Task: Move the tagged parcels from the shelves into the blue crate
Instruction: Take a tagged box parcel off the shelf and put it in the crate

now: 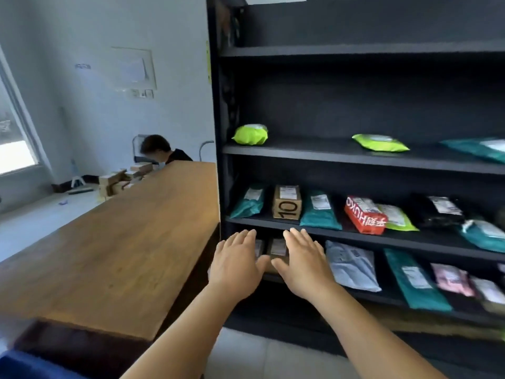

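White-walled room; wooden counter [109, 242] lying left, black shelving unit [355, 157] standing right. Blue crate [24, 365] showing only as a corner, bottom left. Left hand [236, 265] and right hand [303, 265] reaching, fingers spread, gripping nothing, toward a small brown parcel [277, 248] on the lower shelf. Risks: knocking the neighbouring grey mailer [352, 266]; taking an untagged item. Legible: "10" on a carton [287, 205], "HUKO" on a red box [364, 214].
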